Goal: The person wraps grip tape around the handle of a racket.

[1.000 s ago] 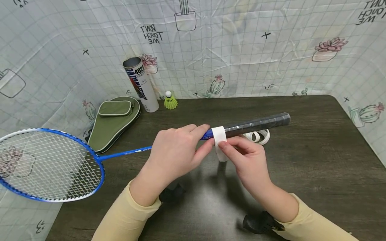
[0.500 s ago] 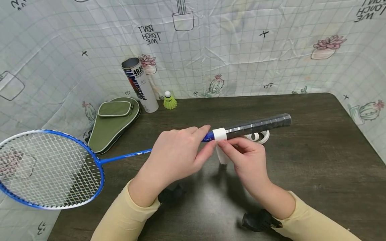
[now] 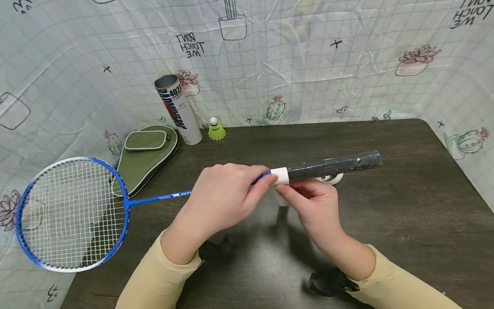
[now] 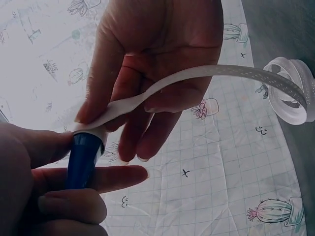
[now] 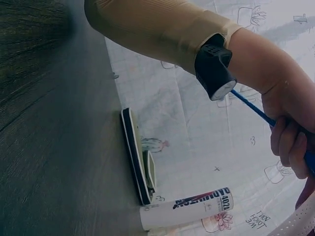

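One racket (image 3: pixel 77 210), one shuttlecock (image 3: pixel 216 129), one tube (image 3: pixel 178 109), one green case (image 3: pixel 146 154).

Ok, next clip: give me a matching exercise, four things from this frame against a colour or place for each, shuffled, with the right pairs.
Things:
1. shuttlecock
2. racket case
3. shuttle tube
4. grip tape

Colour or place:
A. white, wound round the top of the racket handle
B. olive green, flat on the table at the back left
C. yellow-green skirt, white tip, by the backdrop
D. stands upright, open at the top, between case and shuttlecock

Pairs: 1-C, 2-B, 3-D, 4-A
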The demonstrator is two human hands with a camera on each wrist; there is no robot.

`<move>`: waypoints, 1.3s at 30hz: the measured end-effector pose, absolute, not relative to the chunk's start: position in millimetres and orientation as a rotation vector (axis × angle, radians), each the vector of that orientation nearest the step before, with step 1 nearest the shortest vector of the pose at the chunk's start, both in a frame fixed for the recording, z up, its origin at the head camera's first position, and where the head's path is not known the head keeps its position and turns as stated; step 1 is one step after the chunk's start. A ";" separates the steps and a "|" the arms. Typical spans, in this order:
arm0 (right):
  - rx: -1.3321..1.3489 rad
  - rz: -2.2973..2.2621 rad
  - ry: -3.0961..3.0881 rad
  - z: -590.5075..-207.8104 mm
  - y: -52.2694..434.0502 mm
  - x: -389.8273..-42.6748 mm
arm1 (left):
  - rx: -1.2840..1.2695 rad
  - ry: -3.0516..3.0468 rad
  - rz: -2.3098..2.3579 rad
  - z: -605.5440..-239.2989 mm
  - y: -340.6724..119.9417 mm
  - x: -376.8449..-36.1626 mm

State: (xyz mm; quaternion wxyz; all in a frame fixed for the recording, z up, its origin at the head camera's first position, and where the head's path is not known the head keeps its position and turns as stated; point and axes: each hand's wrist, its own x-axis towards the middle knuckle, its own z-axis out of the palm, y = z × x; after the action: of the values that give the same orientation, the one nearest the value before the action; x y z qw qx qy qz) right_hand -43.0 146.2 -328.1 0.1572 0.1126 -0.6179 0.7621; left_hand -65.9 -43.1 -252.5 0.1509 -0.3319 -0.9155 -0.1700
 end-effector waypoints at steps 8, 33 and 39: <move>0.430 2.482 -1.718 -330.1 148.0 -44.9 | -0.929 -2.705 -0.400 -250.5 -42.0 -67.1; 0.424 2.512 -1.593 -322.6 150.7 -45.0 | -1.101 -2.310 -0.445 -256.7 -45.4 -72.0; 0.446 2.462 -1.566 -322.1 150.5 -44.6 | -1.078 -2.337 -0.405 -257.9 -44.6 -71.6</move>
State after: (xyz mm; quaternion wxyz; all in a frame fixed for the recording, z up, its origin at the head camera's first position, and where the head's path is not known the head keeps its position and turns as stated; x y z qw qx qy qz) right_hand -44.6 150.5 -322.1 0.0950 0.1504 -0.5281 0.8303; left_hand -71.6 -44.6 -257.9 0.2650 -0.3989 -0.8650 -0.1498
